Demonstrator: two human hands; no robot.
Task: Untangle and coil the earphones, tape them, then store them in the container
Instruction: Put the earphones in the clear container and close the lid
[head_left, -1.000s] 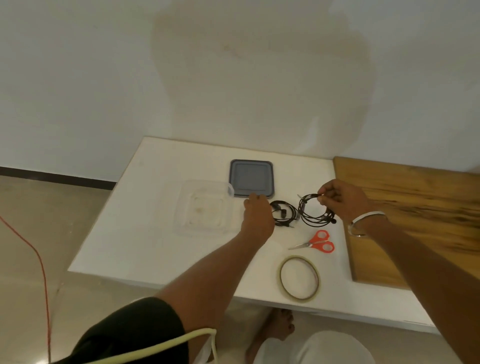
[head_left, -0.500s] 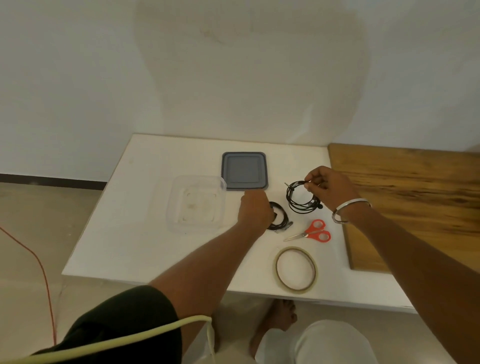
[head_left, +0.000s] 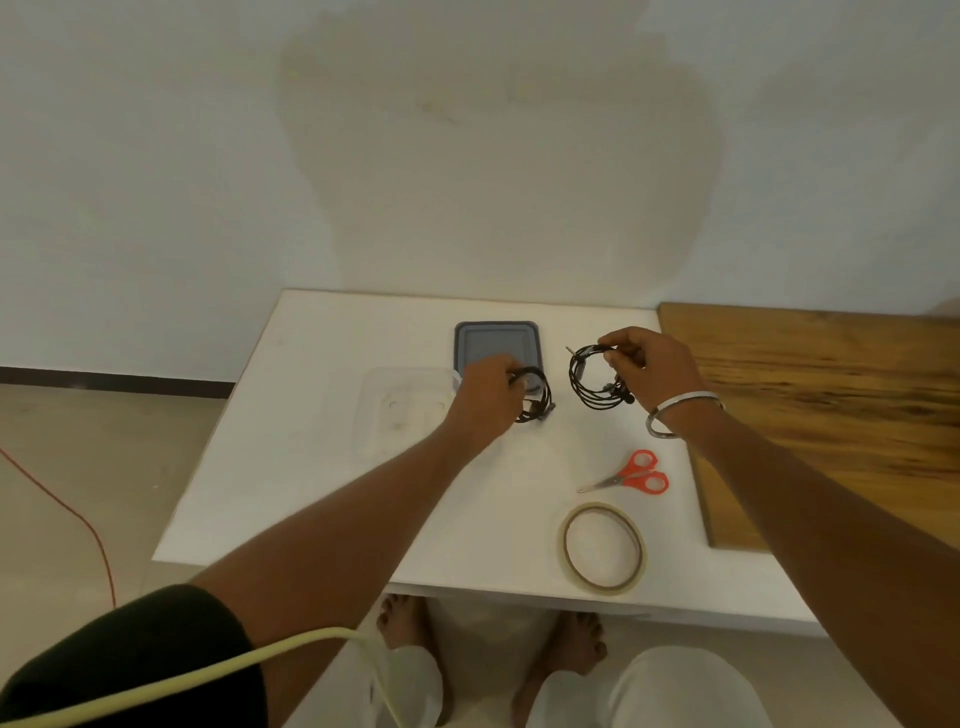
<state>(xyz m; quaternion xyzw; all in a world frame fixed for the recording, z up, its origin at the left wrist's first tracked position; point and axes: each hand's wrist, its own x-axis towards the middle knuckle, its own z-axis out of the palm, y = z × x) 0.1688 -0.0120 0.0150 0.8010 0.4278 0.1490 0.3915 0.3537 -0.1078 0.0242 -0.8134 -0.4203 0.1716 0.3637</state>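
Observation:
Two coils of black earphones are in my hands above the white table (head_left: 322, 467). My left hand (head_left: 483, 400) grips one earphone coil (head_left: 537, 397) just right of the clear plastic container (head_left: 400, 410). My right hand (head_left: 649, 369) pinches the top of a second earphone coil (head_left: 592, 387), which hangs as a loose ring. The container's grey lid (head_left: 496, 340) lies flat behind the hands. A roll of clear tape (head_left: 602, 548) lies near the table's front edge, and orange-handled scissors (head_left: 631, 473) lie just behind it.
A wooden board (head_left: 831, 405) covers the table's right side. A white wall stands right behind the table. An orange cable (head_left: 62, 504) runs over the floor on the left. My bare feet (head_left: 488, 634) show under the front edge.
My left hand has picked the first coil up off the table. My right hand keeps holding the second coil. The camera view has tilted down, so the table sits lower and closer.

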